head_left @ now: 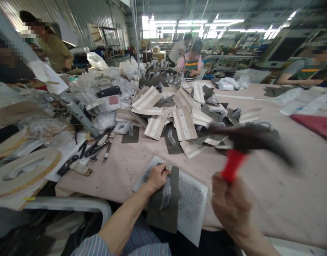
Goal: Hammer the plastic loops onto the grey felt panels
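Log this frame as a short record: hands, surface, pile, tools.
Left hand: pinches a small metal piece at a dark panel's far end
Right hand: grips a red-handled hammer, raised, blurred
Surface: pale board on the table, partly under the panel
Pile: dark and beige panels beyond the board
Tools: several, left of the board

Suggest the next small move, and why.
Probably tap the metal tool with the hammer: the right hand holds the hammer raised, while the left hand pinches the metal tool, round end up, over the dark panel, which lies partly on the white slab.
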A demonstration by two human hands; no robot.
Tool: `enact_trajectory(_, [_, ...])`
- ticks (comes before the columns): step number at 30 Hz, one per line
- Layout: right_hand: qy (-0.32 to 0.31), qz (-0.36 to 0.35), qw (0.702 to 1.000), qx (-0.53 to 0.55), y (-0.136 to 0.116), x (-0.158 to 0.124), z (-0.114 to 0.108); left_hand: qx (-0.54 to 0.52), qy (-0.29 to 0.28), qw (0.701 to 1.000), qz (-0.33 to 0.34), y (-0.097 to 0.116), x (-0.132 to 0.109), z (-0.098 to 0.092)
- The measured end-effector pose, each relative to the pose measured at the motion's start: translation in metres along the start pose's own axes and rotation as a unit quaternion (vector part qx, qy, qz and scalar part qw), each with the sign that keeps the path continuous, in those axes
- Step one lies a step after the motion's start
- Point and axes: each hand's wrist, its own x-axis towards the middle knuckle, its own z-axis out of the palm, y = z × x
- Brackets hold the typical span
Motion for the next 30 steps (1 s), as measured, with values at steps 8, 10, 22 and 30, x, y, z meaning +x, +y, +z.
enact_trajectory(8, [-0.16,0.002,0.971,-0.177,0.051,-0.02,0.028,-0.005,-0.007,1.0,-0.008,0.002,-0.002,0.0])
enact_trajectory(10, [-0.16,0.028,0.968,-0.189,0.071,-0.021,0.028,-0.003,0.0,1.0,0.003,0.002,-0.002,0.0])
enact_trajectory(22, [-0.154,-0.27,0.949,-0.042,-0.003,-0.028,0.087,-0.044,0.044,0.997,-0.038,0.0,0.0,0.003])
enact_trajectory(30, [-0.225,-0.304,0.899,-0.221,-0.051,-0.019,0.103,-0.307,0.218,0.905,-0.199,0.001,0.015,-0.005])
